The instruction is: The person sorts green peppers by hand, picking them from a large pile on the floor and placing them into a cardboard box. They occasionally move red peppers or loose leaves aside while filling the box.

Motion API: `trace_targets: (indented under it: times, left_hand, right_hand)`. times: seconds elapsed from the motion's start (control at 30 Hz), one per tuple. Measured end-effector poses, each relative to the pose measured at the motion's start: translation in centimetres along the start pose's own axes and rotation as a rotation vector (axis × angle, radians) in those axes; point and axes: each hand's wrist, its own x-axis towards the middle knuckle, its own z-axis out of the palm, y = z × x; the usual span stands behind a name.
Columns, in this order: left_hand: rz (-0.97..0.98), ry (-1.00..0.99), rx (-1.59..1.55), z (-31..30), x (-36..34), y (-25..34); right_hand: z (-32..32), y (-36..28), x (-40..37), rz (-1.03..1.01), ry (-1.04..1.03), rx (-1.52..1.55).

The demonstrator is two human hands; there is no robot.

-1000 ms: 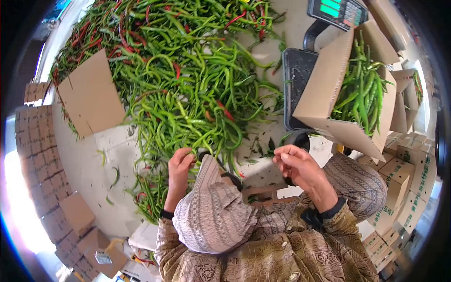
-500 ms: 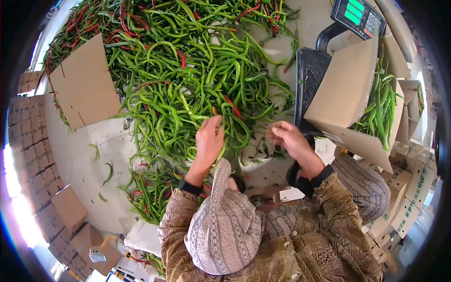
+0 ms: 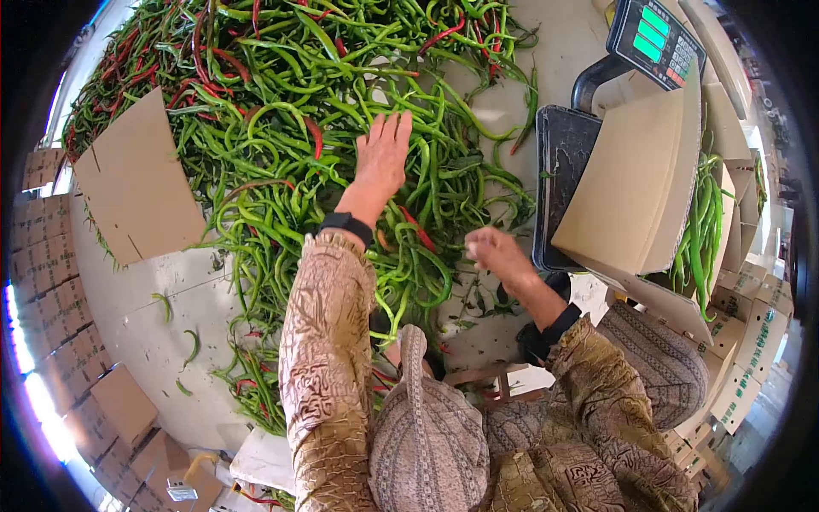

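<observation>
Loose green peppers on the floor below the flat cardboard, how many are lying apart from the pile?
3: a curved one nearest the cardboard, a longer one below it, and a short one lowest. The cardboard may hide more.

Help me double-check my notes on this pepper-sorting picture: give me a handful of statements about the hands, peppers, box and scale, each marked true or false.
1. The left hand is stretched out over the pepper pile. True.
2. The right hand is inside the cardboard box. False: it is between the pepper pile and the cardboard box.
3. The scale display is lit green. True.
4. Every pepper in the pile is green. False: red peppers lie among the green ones.
5. Only one wrist wears a black band. False: both wrists have black bands.
</observation>
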Motion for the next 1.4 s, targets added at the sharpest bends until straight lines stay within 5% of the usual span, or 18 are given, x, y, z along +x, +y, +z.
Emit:
trace_targets:
  times: [0.17,0.4,0.53,0.6,0.73,0.8,0.9,0.93,1.0,1.07,1.2,1.27,1.4]
  left_hand:
    - [0.023,-0.187,0.15,1.8,2.5,-0.9]
    - [0.202,-0.302,0.061,0.5,2.8,-2.2]
    - [0.137,-0.162,-0.169,-1.1,0.8,-3.4]
    - [-0.099,0.025,-0.651,-3.4,0.1,-3.4]
    - [-0.121,0.498,-0.594,-13.3,-0.1,0.2]
    - [-0.352,0.559,-0.671,-18.6,0.0,4.2]
    - [-0.357,0.295,-0.927,-23.1,-0.5,6.8]
    - [-0.354,0.296,-0.928,-22.6,-0.5,6.8]
    - [-0.463,-0.098,-1.148,-19.5,-0.1,6.3]
    - [-0.618,-0.254,-1.297,-13.3,0.0,5.4]
    - [-0.588,-0.163,-0.894,-0.3,-0.9,3.6]
    - [-0.636,-0.332,-0.588,1.5,-1.7,4.7]
    - [-0.46,-0.228,-0.328,2.7,-3.5,7.2]
  right_hand:
    - [0.4,3.0,0.6,0.014,-0.172,0.021]
    - [-0.3,2.3,0.6,0.042,-0.114,0.077]
    - [-1.5,2.4,1.0,-0.014,-0.095,0.122]
    - [-1.8,2.2,1.1,-0.02,-0.068,0.136]
    - [-2.6,2.0,1.7,-0.059,-0.021,0.156]
    - [-2.7,1.9,1.9,-0.04,0.001,0.178]
    - [-2.1,0.9,1.7,-0.016,0.004,0.153]
    - [-1.8,0.7,1.6,-0.019,0.005,0.153]
    - [-1.1,0.3,1.5,-0.044,-0.009,0.156]
    - [-0.4,0.5,1.7,-0.101,-0.022,0.152]
    - [0.9,-0.1,2.1,-0.145,-0.007,0.236]
    - [1.8,1.0,3.7,-0.167,0.054,0.128]
    - [2.9,2.0,5.5,-0.204,0.15,-0.08]
